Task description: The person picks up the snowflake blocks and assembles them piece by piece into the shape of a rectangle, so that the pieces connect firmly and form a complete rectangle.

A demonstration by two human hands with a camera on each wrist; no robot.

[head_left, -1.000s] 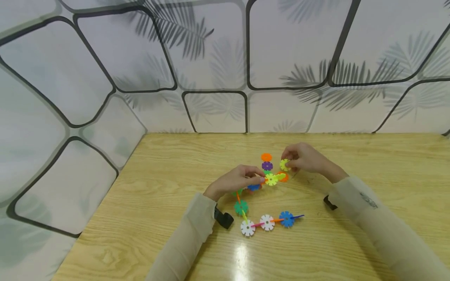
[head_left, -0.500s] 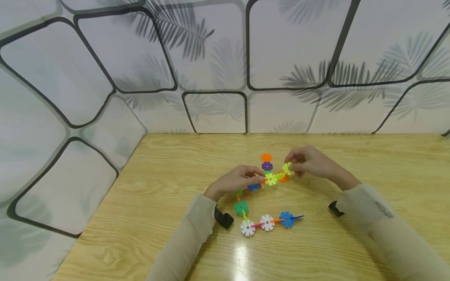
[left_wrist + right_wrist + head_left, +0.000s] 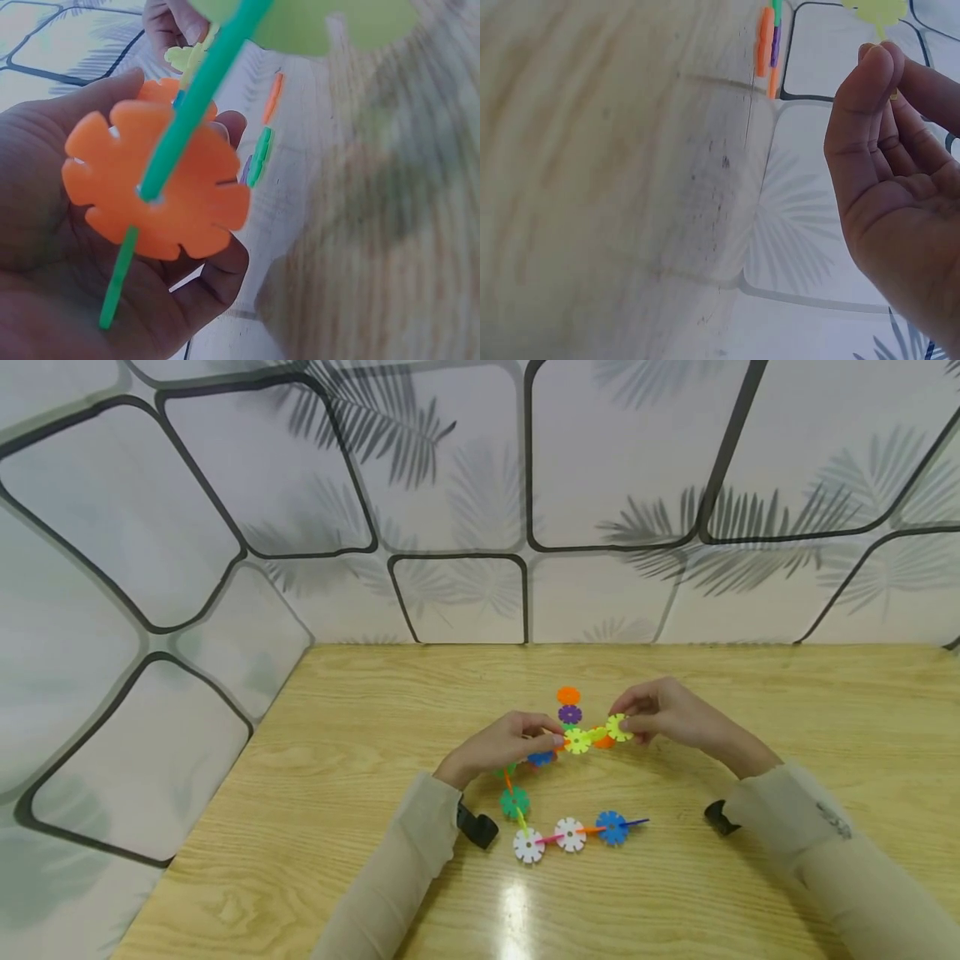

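Note:
My left hand (image 3: 504,747) grips a chain of notched plastic discs near its raised end; in the left wrist view an orange disc (image 3: 202,221) with green discs slotted through it lies in front of the palm. Just past the fingertips a yellow disc (image 3: 577,742) faces up, with another yellow disc (image 3: 595,736) slanting off its right side. My right hand (image 3: 671,714) pinches one more yellow disc (image 3: 617,727) between thumb and forefinger, its left edge right at the chain's end. In the right wrist view that yellow disc (image 3: 877,9) shows only partly, above the fingertips.
The chain runs on down the wooden table (image 3: 375,693) through a teal disc (image 3: 514,802) and a white disc (image 3: 528,846) to a blue disc (image 3: 612,828). Behind the hands lie loose discs: orange (image 3: 568,696), purple (image 3: 570,714) and a partly hidden green. A patterned wall (image 3: 465,597) borders the table's back.
My right hand has moved right and slightly toward me, bringing its yellow disc down beside the chain's yellow end. The left hand has stayed nearly still, keeping its grip.

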